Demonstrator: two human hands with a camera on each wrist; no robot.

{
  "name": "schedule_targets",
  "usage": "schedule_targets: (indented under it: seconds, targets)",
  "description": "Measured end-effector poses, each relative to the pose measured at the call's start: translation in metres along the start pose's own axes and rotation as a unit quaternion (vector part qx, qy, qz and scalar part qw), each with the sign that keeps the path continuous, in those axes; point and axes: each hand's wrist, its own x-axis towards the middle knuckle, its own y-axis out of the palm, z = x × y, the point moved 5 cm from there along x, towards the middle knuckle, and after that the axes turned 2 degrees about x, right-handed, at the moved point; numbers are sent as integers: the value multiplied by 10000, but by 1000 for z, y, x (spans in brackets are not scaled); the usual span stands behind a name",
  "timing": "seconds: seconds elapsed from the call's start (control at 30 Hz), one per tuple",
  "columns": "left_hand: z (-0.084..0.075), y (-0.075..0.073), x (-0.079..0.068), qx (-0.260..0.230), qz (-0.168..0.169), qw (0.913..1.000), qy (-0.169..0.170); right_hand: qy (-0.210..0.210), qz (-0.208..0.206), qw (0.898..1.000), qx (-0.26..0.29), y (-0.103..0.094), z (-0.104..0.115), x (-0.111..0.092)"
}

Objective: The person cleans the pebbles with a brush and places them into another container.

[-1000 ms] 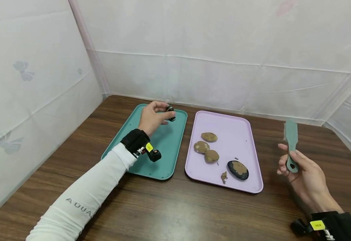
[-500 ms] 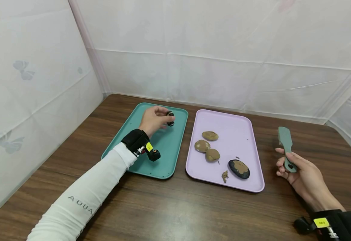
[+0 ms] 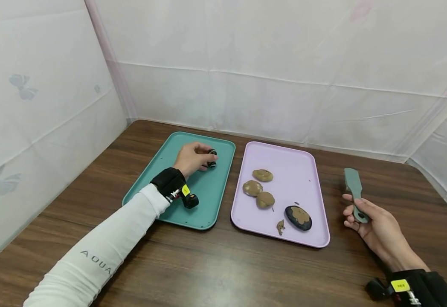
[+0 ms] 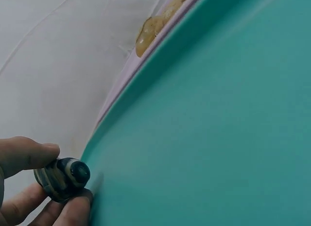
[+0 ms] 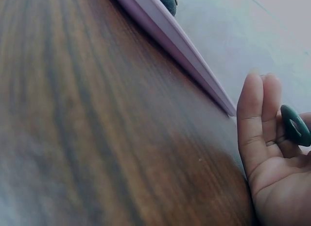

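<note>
My left hand [image 3: 190,160] pinches a small dark stone with pale bands [image 4: 63,179] between thumb and fingers. It is low over the far part of the teal tray [image 3: 198,219]; whether the stone touches the tray I cannot tell. On the right, above the table, my right hand [image 3: 381,233] holds a green brush [image 3: 353,183] by its handle, head pointing away. In the right wrist view only the handle end [image 5: 295,125] shows, gripped near the thumb, while two fingers stand fairly straight.
A lilac tray [image 3: 292,164] lies between the hands. On it are several mud-coated stones [image 3: 265,199], a larger black stone [image 3: 298,218] with a brown patch, and a brown crumb of mud [image 3: 280,227]. White sheeting [image 3: 262,55] walls the table's back and sides.
My left hand has lowered with the banded stone toward the teal tray. My right hand has shifted slightly left, and the brush has turned and tipped lower.
</note>
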Motion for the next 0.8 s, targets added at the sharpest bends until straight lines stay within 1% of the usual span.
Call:
schedule_targets:
  seconds: [0.2,0.33,0.5,0.8]
  targets:
    - [1,2,0,42,-19,10000,31,103,-56,9999,-63,-1,1,0]
    - [1,2,-1,173,-43,9998,78,178,-112,9997,-96,0,1,0]
    - [2,1,-2,319,-93,9994,117,247,-234,9992,-200,0,2,0]
    - [3,0,-1,392,-125,9990,194,357,-454,9980,-275,-2,3,0]
